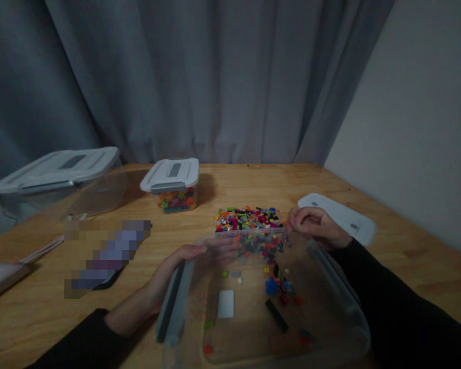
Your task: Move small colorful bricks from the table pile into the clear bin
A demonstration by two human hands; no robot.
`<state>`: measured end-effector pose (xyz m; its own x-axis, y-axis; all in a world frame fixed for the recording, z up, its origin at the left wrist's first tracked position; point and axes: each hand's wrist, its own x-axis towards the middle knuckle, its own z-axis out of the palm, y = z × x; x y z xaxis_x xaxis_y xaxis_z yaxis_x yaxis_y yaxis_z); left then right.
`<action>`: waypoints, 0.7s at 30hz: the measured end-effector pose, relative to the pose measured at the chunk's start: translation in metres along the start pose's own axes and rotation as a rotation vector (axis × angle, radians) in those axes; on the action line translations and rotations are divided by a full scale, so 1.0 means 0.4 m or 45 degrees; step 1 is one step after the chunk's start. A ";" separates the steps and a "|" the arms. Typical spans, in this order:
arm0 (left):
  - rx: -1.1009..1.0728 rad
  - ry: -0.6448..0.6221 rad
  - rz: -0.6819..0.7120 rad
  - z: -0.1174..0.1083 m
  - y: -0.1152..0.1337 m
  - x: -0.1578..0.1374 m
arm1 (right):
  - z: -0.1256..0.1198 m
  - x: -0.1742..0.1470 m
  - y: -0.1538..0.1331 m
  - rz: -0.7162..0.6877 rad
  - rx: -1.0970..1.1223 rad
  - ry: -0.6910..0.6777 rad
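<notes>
Toward the tabletop's near edge is the clear box; keep it level, so loose pieces do not slide. Your left hand grips its wall: hold firmly. Your right hand curls at its far rim; whether it pinches anything, I cannot tell. Beyond, avoid pushing the brick pile.

Dim cool light, soft shadows on table, stretched edges, pixelated patch

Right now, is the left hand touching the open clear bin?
Touching. The head view shows the left hand at the open clear bin's far left corner, thumb at the rim, fingers visible through the wall.
</notes>
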<state>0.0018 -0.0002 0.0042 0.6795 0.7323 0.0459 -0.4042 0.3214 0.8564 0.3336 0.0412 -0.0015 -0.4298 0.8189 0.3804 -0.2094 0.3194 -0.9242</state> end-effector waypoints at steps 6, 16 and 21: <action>-0.007 -0.004 -0.007 -0.004 0.001 -0.004 | -0.010 0.009 0.023 0.151 0.058 0.320; -0.052 -0.006 0.031 -0.019 -0.018 0.003 | -0.124 0.009 0.130 0.249 -1.614 0.088; -0.007 0.024 -0.013 0.000 0.000 -0.002 | -0.138 -0.016 0.142 0.258 -1.596 -0.078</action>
<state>0.0012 -0.0008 0.0041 0.6720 0.7401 0.0270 -0.4002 0.3323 0.8541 0.3731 0.0804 -0.0584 -0.4033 0.8931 0.1991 0.8212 0.4493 -0.3518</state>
